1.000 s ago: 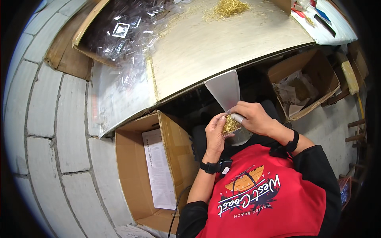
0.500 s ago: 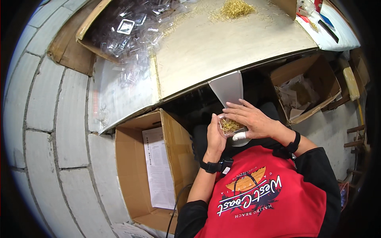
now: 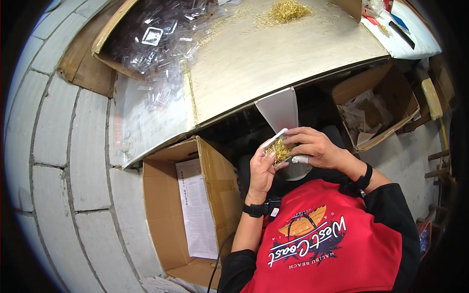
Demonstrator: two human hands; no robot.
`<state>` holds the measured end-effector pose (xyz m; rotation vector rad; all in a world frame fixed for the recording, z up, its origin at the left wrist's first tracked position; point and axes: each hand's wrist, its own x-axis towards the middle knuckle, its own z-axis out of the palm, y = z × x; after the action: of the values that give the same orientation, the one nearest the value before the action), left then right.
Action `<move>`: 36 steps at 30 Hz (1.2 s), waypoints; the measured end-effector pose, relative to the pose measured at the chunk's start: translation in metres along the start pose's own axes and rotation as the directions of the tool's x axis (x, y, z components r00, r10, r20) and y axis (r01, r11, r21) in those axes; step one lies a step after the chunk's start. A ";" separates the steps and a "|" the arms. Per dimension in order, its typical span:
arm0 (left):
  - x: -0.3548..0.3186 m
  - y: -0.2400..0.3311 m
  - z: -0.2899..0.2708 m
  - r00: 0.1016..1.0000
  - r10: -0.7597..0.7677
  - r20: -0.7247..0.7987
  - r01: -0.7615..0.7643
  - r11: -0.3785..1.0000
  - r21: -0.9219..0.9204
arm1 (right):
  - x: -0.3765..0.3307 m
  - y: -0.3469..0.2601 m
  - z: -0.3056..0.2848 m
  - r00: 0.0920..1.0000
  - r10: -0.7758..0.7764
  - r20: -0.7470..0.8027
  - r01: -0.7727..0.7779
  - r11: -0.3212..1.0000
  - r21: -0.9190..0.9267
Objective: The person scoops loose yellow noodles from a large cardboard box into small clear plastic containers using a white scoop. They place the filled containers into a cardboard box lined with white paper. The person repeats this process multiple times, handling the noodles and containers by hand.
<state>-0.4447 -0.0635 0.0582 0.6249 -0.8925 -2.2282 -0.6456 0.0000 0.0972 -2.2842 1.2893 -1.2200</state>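
Head view: left hand (image 3: 262,172) clamped on box (image 3: 274,137) of gold pieces (image 3: 280,151); right hand (image 3: 317,149) curled over it, grip unclear.

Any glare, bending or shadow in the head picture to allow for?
Head view: highlights glint off clear plastic cases at upper left; joints between the pale blocks bow with the fisheye; space under the table sits in deep shadow; gold-coloured strands in the small box are mostly too fine to separate.

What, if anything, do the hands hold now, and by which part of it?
A small clear box with gold-coloured pieces inside: the left hand grips its left side. The right hand is at its right edge; whether it grips is unclear.
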 end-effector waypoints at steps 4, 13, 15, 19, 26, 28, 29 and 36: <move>0.001 0.000 0.003 1.000 0.016 -0.027 -0.015 1.000 0.023 | 0.002 -0.003 0.004 0.999 -0.001 -0.032 0.000 1.000 -0.023; 0.001 0.009 -0.003 1.000 -0.001 0.009 0.001 0.999 0.047 | 0.009 -0.001 0.012 0.990 0.040 -0.136 -0.034 0.998 0.049; 0.000 0.015 -0.002 0.999 -0.022 0.024 0.020 0.997 0.075 | 0.009 0.004 0.013 0.981 0.103 -0.163 -0.081 0.988 0.132; 0.000 0.017 -0.001 0.997 -0.055 0.050 0.049 0.992 0.117 | 0.010 0.006 0.015 0.993 0.086 -0.077 -0.079 0.993 0.091; 0.005 0.008 -0.006 0.997 0.029 -0.074 -0.024 0.997 0.075 | 0.009 -0.002 0.002 0.971 0.156 -0.182 -0.159 0.987 -0.002; 0.007 0.008 -0.002 0.995 0.070 -0.075 -0.065 0.996 0.066 | 0.010 -0.013 0.004 0.997 0.064 0.036 -0.056 0.981 -0.184; 0.008 0.007 -0.002 0.993 0.078 -0.087 -0.072 0.994 0.078 | 0.007 -0.015 0.009 0.991 0.056 0.119 -0.030 0.977 -0.209; 0.009 0.009 0.003 0.988 0.092 -0.121 -0.080 0.992 0.101 | 0.009 -0.006 0.004 0.992 0.129 0.013 -0.128 0.990 -0.063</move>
<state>-0.4493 -0.0735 0.0647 0.7477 -0.9482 -2.0554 -0.6371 -0.0045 0.1030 -2.2088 1.4632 -1.1301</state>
